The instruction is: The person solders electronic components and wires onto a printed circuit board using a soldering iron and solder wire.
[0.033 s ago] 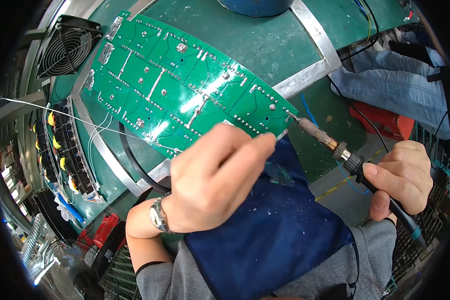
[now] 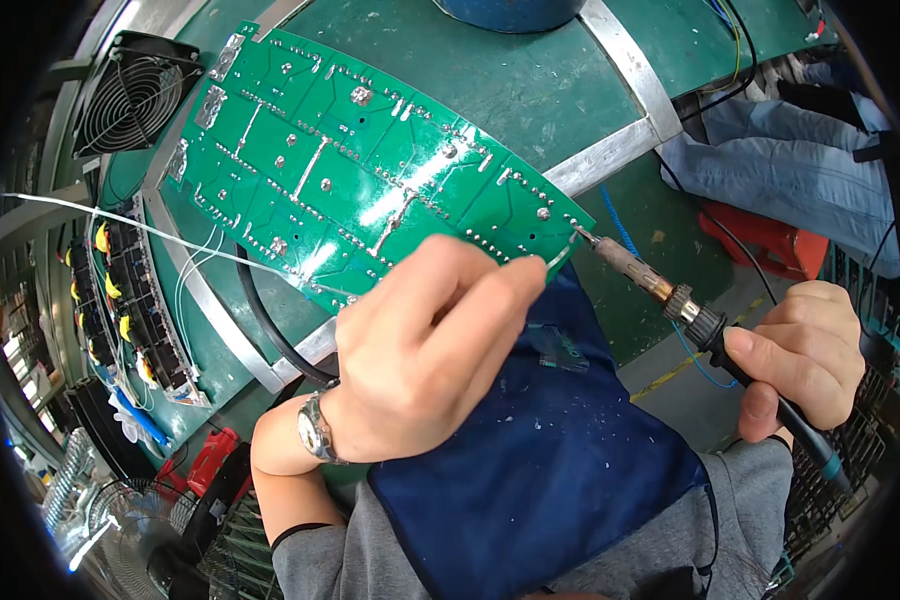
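Note:
A large green circuit board, solder side up, lies slanted across the table in front of me. My right hand grips a soldering iron by its black handle, its tip at the board's right end. Between the thumb and fingers of my left hand is a thin, silvery-white solder wire. One end of the wire runs from my fingertips up to the iron's tip. The rest trails far to the left. My left hand hides part of the board's near edge.
A black fan stands at the far left, near assemblies with black and yellow parts. A blue round container is at the back. Metal strips cross the green table. At right, another person's legs are beside a red stool.
My left hand has shifted slightly up and left. More of the solder wire shows between its fingertips and the iron's tip. The right hand stays put.

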Demonstrator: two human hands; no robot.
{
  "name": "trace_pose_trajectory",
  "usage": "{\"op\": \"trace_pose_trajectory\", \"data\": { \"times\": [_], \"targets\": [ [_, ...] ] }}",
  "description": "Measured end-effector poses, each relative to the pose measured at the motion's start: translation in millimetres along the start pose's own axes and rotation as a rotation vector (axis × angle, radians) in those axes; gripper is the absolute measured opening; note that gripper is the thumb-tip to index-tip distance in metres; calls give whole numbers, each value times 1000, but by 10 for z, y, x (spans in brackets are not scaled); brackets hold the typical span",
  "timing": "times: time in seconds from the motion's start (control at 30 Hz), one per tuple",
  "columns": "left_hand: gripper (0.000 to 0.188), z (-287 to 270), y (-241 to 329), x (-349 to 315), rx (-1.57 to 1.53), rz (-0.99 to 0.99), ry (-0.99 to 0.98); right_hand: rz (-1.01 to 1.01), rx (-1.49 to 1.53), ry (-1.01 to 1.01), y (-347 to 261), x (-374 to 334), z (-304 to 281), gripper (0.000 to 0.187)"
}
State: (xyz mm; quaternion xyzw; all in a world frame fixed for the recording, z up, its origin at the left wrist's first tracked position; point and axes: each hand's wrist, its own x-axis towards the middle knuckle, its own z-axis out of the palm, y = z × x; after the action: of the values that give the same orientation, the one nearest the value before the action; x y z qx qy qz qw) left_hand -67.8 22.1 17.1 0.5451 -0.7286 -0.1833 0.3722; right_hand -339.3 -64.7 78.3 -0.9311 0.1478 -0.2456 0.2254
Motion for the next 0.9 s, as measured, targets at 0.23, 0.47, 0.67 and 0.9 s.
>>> {"op": "trace_pose_trajectory", "data": {
  "times": [0.23,0.47,0.67,0.9],
  "targets": [
    [27,93,-60,111,69,83,-40,-36,-51,-17,-6,-22,52,22],
    [29,140,-39,128,52,47,-26,-11,-23,-44,14,20,4,23],
    [27,-85,-1,44,28,-45,27,45,12,228,150,-31,41,32],
    [27,-374,-60,-251,95,-255,117,293,-158,392,516,393,316,24]
  ]
}}
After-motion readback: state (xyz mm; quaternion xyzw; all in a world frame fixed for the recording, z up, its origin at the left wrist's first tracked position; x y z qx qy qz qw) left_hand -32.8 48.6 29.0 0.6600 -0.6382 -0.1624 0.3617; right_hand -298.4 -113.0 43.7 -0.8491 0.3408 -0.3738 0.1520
